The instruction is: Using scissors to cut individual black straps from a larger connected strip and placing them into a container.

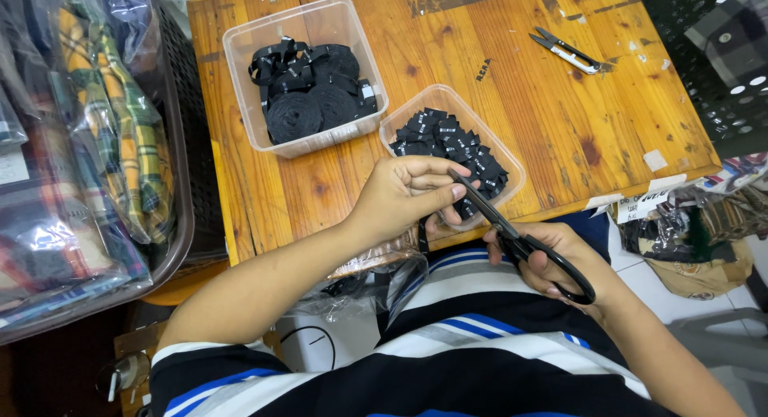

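Gripping black scissors (520, 239), right hand (560, 261) closes through the handles — left hand (404, 194) fingers pinch black label tape (422, 234) at the blades.

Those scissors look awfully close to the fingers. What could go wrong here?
The black scissors in the right hand point their blades at the left hand's fingertips, which pinch a black strip; a nick seems possible. The small tub of cut labels sits near the wooden table's edge, so a nudge might tip it off.
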